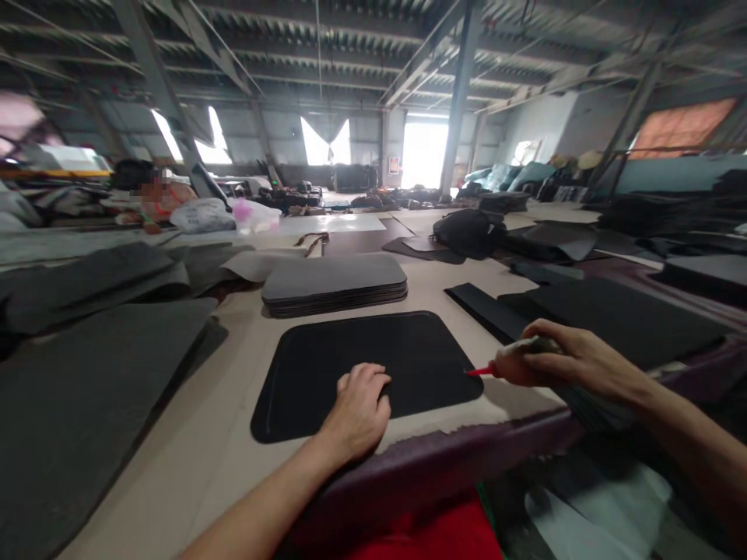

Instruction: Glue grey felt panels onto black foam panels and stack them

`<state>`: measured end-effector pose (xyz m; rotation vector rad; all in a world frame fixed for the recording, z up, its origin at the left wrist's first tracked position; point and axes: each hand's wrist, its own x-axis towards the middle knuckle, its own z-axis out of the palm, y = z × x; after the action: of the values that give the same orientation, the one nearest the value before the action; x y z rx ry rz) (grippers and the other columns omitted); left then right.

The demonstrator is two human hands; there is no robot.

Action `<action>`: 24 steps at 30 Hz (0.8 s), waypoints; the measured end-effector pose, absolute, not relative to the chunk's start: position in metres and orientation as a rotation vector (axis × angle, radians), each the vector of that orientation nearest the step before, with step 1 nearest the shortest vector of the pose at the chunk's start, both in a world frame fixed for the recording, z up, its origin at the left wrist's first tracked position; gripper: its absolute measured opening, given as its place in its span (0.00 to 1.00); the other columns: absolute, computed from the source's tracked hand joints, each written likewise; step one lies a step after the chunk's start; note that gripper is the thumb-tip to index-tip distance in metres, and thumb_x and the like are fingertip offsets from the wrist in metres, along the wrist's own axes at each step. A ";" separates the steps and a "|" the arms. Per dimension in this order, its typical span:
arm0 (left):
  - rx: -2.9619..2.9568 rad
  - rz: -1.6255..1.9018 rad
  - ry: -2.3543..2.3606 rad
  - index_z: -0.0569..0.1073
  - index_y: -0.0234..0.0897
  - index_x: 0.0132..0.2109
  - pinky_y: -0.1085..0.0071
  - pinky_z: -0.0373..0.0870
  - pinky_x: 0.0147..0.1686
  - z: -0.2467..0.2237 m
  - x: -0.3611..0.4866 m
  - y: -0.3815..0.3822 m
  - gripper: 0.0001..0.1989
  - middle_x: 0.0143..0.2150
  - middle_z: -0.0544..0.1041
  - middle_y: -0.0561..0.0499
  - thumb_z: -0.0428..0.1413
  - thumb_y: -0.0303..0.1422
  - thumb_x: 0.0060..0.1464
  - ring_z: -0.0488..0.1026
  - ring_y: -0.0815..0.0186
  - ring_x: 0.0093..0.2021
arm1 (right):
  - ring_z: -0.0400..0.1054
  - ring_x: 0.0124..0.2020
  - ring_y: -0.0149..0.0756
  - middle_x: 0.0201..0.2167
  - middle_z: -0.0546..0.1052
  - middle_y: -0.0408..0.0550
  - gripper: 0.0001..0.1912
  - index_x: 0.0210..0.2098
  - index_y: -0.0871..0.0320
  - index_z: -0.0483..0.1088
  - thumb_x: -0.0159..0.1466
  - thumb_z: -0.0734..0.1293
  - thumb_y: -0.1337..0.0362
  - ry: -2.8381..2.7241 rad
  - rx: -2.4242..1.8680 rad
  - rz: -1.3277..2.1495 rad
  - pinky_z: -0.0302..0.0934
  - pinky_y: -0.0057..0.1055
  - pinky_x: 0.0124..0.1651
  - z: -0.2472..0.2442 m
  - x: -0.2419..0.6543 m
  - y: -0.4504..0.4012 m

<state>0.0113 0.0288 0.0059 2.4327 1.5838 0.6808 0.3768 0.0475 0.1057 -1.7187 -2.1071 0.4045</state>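
The left hand (360, 408), loosely open and grasping nothing, rests on the black round-cornered flat sheet (327, 354) lying on the beige-covered surface (204, 435), best held steady while the right hand (577, 359), curled round a small bottle (538, 343), guides its tapered red nozzle (482, 371) lightly and evenly near the right edge.

1 blk rounded panel (327, 365) flat; bottle (541, 344) held sideways, red tip nr R edge.
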 end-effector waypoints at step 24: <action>2.477 -0.182 1.763 0.74 0.35 0.52 0.51 0.69 0.56 0.061 -0.127 0.107 0.15 0.55 0.75 0.44 0.60 0.39 0.61 0.72 0.56 0.55 | 0.67 0.35 0.39 0.36 0.74 0.45 0.13 0.44 0.55 0.70 0.62 0.65 0.56 -2.532 -1.063 0.622 0.58 0.32 0.36 0.091 0.246 0.074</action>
<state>-0.1272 0.1071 0.0608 2.4770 1.7632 -0.1816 0.2460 0.0743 0.0913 -1.0630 -2.5316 0.6220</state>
